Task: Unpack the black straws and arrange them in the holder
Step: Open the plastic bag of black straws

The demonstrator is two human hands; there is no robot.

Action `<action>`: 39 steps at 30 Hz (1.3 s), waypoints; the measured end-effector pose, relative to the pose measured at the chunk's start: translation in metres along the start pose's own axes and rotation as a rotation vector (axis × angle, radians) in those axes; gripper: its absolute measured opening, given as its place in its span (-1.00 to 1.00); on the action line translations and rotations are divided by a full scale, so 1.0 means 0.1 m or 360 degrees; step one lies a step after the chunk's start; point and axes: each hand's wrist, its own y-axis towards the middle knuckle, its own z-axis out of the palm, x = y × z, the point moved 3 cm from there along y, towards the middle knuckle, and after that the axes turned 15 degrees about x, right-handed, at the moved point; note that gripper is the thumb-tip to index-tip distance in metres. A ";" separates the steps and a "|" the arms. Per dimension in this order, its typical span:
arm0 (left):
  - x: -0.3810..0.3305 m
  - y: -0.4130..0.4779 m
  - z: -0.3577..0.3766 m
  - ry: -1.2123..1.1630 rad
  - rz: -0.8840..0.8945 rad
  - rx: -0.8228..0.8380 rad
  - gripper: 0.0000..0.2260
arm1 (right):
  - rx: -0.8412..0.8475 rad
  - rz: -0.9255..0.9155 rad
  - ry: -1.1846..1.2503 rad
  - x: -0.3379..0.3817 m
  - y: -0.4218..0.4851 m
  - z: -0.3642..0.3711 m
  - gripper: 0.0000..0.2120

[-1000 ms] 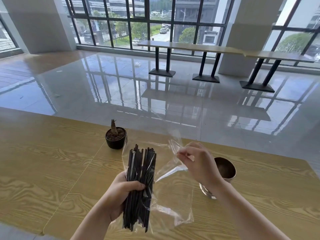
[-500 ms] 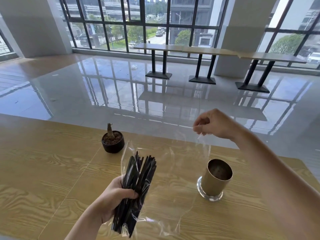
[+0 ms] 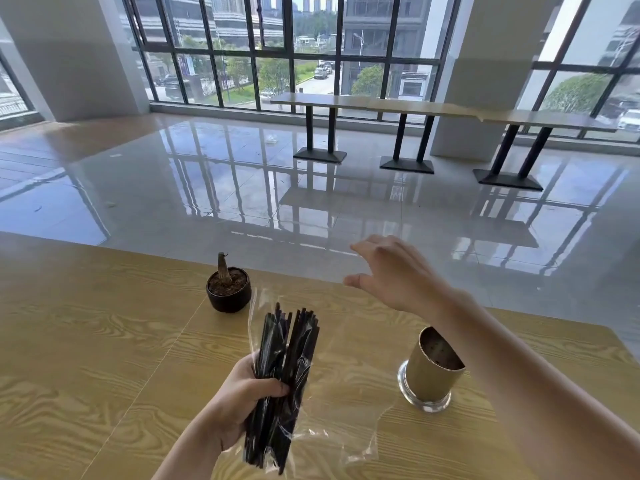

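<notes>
The left hand (image 3: 242,396) holds a bunch of black straws (image 3: 287,344). Its fingers and thumb curl tight round the middle of the bunch. The straws stand almost straight up, just above the table (image 3: 86,341), near the front edge.

A clear plastic bag (image 3: 349,441) is not off them yet. Its loose part hangs down to the right. The top looks open, and the straw tips sit near that opening.

The right hand (image 3: 391,271) is up in the air over the far side of the table. Its fingers are spread and it holds nothing.

The holder (image 3: 429,372) is a gold cup on a glass foot. It stands to the right of the straws, apart from them and partly under the right arm. I see no straws in it. A small plant pot (image 3: 228,289) sits behind the bunch.

The job right now looks like getting the bag off. I think the best way is for the right hand to come down and pinch the straw tips. The left hand can then let go a little and hold only the plastic, and the straws can slide up and out together. The pull should be slow so no straw drops. The right arm should also stay clear of the cup, which could tip.
</notes>
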 end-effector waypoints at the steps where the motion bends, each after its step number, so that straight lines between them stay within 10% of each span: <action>1: 0.00 0.00 0.01 -0.0006 0.0006 -0.0001 -0.59 | 0.0036 0.0043 0.0000 -0.01 0.04 0.03 -0.46; 8: 0.08 -0.01 0.02 -0.0143 0.0083 -0.0018 -0.60 | 0.0000 -0.0232 0.0439 0.05 0.09 -0.09 -0.97; 20: 0.18 0.14 0.19 -0.0250 0.0410 -0.0236 -0.38 | 0.0194 -0.0616 0.0580 0.42 -0.08 -0.57 -0.91; 32: 0.10 0.38 0.47 -0.0154 0.0520 -0.0375 -0.52 | 0.0511 -0.0520 -0.0315 0.87 -0.21 -0.93 -0.84; 39: 0.12 0.46 0.57 -0.0256 0.0477 -0.0180 -0.36 | 0.0495 -0.0626 0.0046 0.88 -0.12 -1.06 -0.87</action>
